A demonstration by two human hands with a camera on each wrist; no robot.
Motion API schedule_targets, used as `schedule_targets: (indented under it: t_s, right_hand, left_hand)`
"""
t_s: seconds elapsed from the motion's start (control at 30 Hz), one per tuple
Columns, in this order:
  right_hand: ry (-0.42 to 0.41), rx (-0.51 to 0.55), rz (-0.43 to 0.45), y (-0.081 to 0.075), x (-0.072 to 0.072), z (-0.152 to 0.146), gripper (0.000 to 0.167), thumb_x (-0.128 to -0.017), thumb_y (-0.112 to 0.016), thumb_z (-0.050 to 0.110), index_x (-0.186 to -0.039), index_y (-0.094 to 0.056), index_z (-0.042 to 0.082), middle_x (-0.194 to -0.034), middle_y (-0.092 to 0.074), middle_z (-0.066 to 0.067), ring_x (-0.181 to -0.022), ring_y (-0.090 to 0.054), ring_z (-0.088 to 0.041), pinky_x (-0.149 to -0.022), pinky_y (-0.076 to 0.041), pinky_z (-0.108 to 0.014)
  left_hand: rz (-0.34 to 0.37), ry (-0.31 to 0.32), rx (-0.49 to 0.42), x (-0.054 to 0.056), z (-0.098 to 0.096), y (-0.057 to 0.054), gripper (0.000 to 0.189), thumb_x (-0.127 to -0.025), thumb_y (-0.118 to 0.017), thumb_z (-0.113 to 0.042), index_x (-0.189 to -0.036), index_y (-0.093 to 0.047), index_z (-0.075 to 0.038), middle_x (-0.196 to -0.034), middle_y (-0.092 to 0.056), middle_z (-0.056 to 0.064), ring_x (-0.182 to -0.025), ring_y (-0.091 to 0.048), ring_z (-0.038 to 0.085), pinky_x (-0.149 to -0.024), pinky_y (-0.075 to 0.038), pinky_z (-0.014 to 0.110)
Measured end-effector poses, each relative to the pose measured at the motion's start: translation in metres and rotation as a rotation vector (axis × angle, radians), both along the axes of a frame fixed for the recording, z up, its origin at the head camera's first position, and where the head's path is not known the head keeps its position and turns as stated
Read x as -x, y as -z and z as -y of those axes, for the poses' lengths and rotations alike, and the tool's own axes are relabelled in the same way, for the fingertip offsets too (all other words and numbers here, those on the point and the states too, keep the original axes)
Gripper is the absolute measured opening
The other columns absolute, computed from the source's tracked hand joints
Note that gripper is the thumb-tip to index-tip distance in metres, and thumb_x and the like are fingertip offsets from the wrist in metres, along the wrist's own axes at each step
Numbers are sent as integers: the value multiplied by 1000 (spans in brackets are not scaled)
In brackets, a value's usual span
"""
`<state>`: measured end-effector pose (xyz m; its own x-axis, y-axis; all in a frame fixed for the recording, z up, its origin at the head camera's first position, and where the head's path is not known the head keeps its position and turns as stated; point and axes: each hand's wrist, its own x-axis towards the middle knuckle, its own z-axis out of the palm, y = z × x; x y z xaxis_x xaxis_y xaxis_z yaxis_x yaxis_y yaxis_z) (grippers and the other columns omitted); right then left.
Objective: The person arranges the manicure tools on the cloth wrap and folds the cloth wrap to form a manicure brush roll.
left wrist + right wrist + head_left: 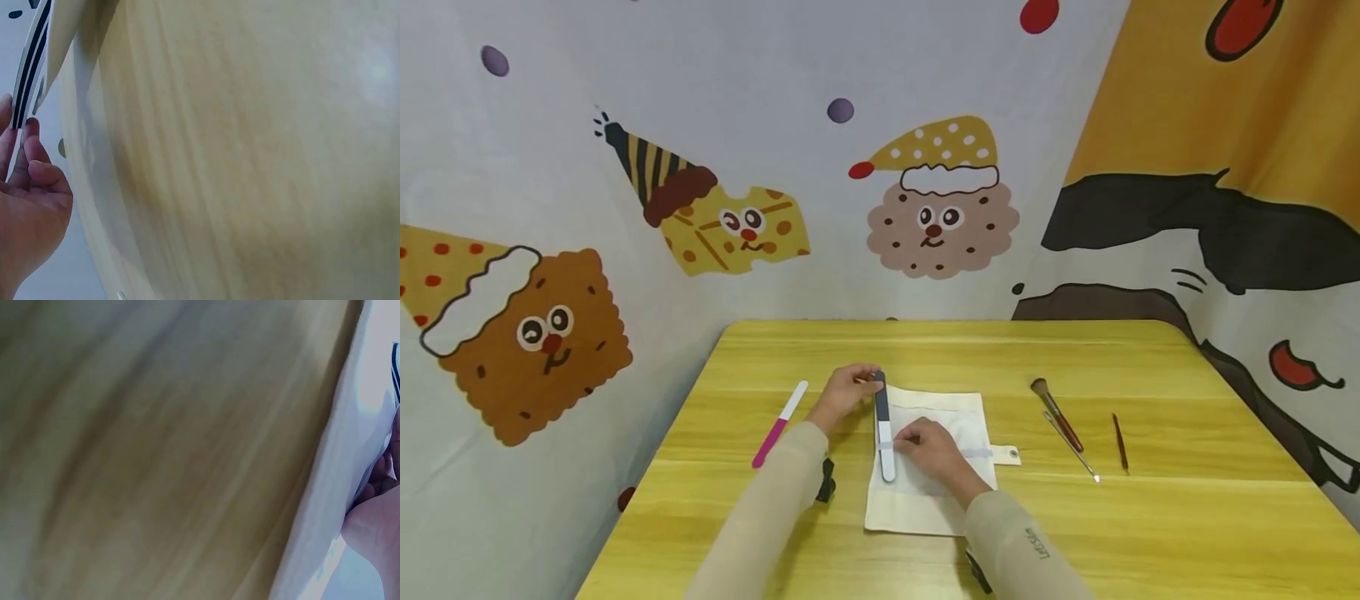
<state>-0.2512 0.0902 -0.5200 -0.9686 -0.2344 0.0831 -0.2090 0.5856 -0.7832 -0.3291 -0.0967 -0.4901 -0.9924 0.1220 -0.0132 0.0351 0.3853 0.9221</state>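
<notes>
A nail file point(883, 429), dark grey on its upper half and white below, lies lengthwise along the left side of a cream cloth pouch point(917, 518). My left hand point(844, 393) pinches the file's dark top end; in the left wrist view, fingers of that hand point(37, 203) hold the layered edge of the file point(28, 69). A pale elastic band point(977, 453) runs across the pouch and crosses over the file's white half. Just right of the file, my right hand point(934, 450) pinches the band with curled fingers. The right wrist view shows this hand point(372, 528) largely cut off.
A pink and white nail file point(780, 423) lies left of the pouch. To the right are a makeup brush point(1057, 415), a thin metal tool point(1070, 444) and a short reddish-brown stick point(1120, 442). A snap tab point(1006, 455) sticks out from the pouch's right edge.
</notes>
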Motion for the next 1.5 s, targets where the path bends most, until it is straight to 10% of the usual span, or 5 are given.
schedule_targets:
  t_s: [0.63, 1.03, 1.5]
  right_hand:
    - [14, -3, 68, -4, 0, 4, 6, -90, -73, 14, -90, -73, 8, -89, -64, 0, -85, -55, -15, -82, -47, -38]
    - [33, 31, 28, -5, 4, 3, 5, -89, -73, 10, -85, -73, 8, -86, -63, 1, -82, -54, -13, -79, -46, -34]
    - [45, 6, 23, -2, 5, 2, 6, -89, -73, 12, -86, -73, 8, -85, -63, 2, -82, -54, -14, -79, -46, -34]
  left_hand:
    - [7, -10, -29, -6, 2, -3, 29, -93, -71, -14, -121, -69, -8, -105, -66, 5, -85, -53, 21, -72, -51, 42]
    - [30, 117, -14, -18, 1, 6, 28, -93, -69, -9, -119, -67, 0, -108, -65, 11, -99, -57, 25, -83, -50, 37]
    - [42, 132, 161, -24, 0, 8, 24, -89, -74, -14, -111, -73, -6, -114, -61, 12, -103, -53, 26, -96, -44, 45]
